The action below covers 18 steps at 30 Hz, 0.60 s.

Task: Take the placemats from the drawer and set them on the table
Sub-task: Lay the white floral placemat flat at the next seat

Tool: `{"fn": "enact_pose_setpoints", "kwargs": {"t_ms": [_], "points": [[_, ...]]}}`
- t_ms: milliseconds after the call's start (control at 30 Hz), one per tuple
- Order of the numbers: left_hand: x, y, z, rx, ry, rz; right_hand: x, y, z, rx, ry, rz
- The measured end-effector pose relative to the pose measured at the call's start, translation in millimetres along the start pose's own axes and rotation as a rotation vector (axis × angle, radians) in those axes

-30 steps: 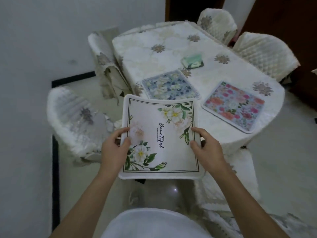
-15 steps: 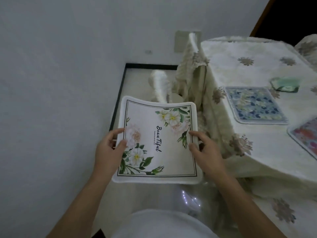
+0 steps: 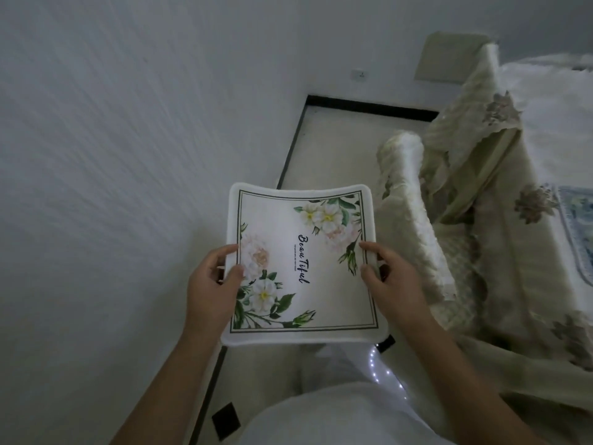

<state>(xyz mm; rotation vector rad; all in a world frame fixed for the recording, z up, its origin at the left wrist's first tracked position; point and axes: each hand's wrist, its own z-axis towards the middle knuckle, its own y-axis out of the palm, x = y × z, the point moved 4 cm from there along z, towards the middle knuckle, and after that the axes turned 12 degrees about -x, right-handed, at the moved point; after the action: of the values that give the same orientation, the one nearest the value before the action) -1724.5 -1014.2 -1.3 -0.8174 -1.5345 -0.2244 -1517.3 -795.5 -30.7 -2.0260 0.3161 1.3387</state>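
Over floor (image 3: 337, 149), placemat (image 3: 301, 268) between fingers (image 3: 373, 249)

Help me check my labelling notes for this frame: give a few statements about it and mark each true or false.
1. The left hand and right hand hold the white floral placemat by its side edges. True.
2. A blue placemat lies on the table at the right edge of view. True.
3. The white floral placemat lies flat on the table. False: it is held in the air above the floor, left of the table.
4. The right hand is empty. False: it grips the white floral placemat's right edge.
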Motion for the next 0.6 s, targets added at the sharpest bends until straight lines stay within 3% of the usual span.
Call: {"fn": "enact_pose_setpoints", "kwargs": {"t_ms": [433, 600], "points": [[68.1, -26.2, 185.3, 0.189, 0.026, 0.028, -93.2, -23.5, 244.1, -0.062, -0.206, -0.100], [77.5, -6.9, 243.4, 0.174, -0.002, 0.004, -103.3, -44.5, 297.9, -0.044, -0.212, -0.083]]}}
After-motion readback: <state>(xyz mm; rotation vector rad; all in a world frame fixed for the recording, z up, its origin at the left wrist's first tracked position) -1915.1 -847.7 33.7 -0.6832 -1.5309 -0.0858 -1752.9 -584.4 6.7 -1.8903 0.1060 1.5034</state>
